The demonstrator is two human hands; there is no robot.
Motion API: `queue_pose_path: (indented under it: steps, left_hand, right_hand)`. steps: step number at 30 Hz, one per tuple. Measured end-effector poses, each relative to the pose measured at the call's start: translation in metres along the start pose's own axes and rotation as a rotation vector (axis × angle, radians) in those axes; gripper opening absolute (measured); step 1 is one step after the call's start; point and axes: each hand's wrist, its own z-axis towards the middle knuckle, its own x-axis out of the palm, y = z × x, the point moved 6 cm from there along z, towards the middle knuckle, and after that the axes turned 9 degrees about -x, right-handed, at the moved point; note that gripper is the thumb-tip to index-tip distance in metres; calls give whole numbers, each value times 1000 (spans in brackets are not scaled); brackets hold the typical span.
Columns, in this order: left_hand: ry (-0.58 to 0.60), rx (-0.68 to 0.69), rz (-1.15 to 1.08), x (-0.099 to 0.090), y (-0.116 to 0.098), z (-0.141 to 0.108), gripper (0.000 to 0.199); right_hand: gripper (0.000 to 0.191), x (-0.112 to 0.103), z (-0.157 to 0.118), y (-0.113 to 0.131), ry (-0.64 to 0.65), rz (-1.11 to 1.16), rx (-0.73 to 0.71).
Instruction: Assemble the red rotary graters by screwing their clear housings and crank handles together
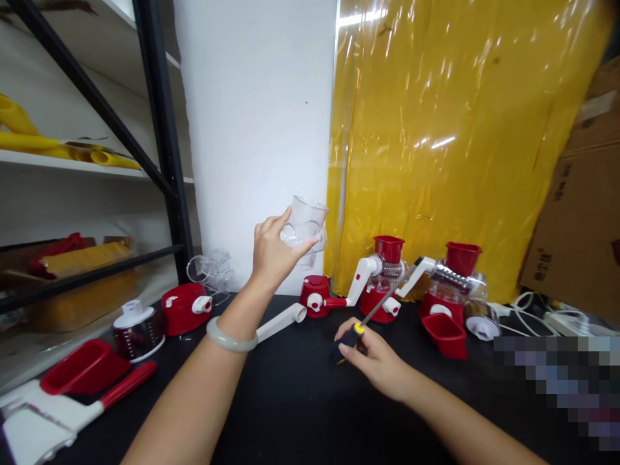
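Raised in front of the white wall, my left hand [276,248] grips a clear plastic grater housing [306,223], its wide mouth tilted upward. Lower down on the right, my right hand [371,355] is wrapped around the dark handle of a screwdriver [375,313] with a yellow collar; its long shaft points up and to the right. Behind my hands a red grater base [315,296] with a white knob stands on the black table. A white crank arm [281,323] lies partly behind my left wrist.
Two rotary graters [382,278] [445,278] stand at the right, beside a metal drum [482,320]. At left are another red base [185,310], a drum grater [139,330], a red hopper [84,367] and clear housings [213,271]. Shelving [167,148] borders the left side.
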Motion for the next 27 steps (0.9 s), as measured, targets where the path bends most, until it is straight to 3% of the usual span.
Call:
queue_pose_path:
  steps: [5,9,12,23,27]
  left_hand:
    - [81,-88,-61,15,2,-7,72]
    - [66,-80,-87,15,-10,-11,68]
    - [105,-103,-145,13,-20,-13,68]
    - [84,-109,-318,-12,-49,-17,66]
    - [89,-89,-324,-16,-57,-19,61]
  right_hand:
    - [38,-8,0,-3,-163,-61,-95]
    - [39,-16,-2,2,-298,-125,-187]
    - [42,-17,-2,2,-317,-140,-207]
    - [37,12,-5,7,47,-199,-155]
    - [36,20,-6,7,111,-233,-135]
